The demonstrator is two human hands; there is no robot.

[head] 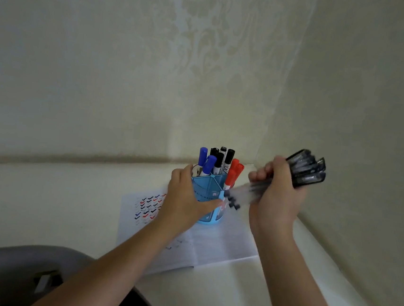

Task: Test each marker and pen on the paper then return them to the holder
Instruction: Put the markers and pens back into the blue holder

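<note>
A blue round holder (211,190) stands on the paper (214,247) near the corner of the desk. Blue, black and red markers (217,163) stick up out of it. My left hand (184,198) is wrapped around the holder's left side. My right hand (277,192) grips a bundle of several black pens (305,169), held tilted just right of the holder, caps up to the right and blurred tips pointing down at the holder's rim. The paper carries rows of black, red and blue tick marks (149,207) at its left.
The cream desk (207,296) meets patterned walls at the back and on the right, forming a tight corner. A grey chair back (19,273) is at the lower left.
</note>
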